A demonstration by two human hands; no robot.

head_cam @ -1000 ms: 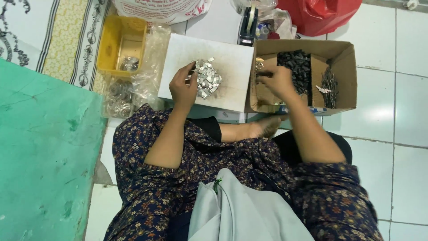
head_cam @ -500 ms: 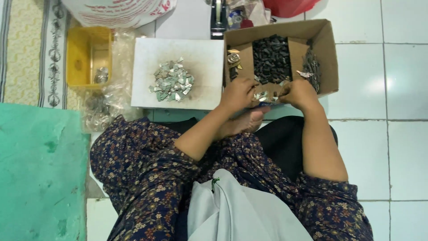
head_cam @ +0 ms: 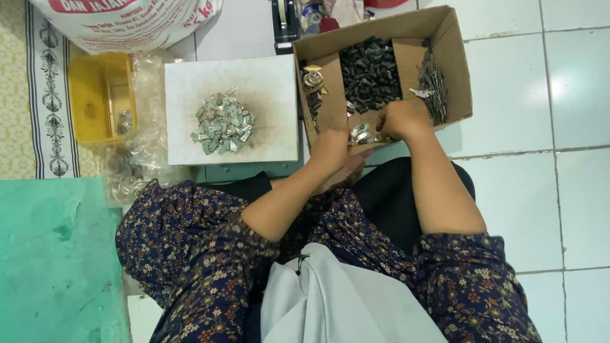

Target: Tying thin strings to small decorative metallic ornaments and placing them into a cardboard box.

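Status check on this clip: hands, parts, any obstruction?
Left hand and right hand together at cardboard box front edge, over small silver metal pieces. Grip unclear. Nothing blocking.

- Even, soft daylight fills the scene; nothing is dim.
- A pale sheen of glare sits on the white floor tiles (head_cam: 559,89) at the upper right.
- Shadows are faint and short, darkest inside the cardboard box (head_cam: 454,63) and under the forearms.
- The hands (head_cam: 365,136) look slightly smeared, and the small metal pieces (head_cam: 222,124) blur together.
- Focus is moderate throughout; tile lines bend slightly at the edges.
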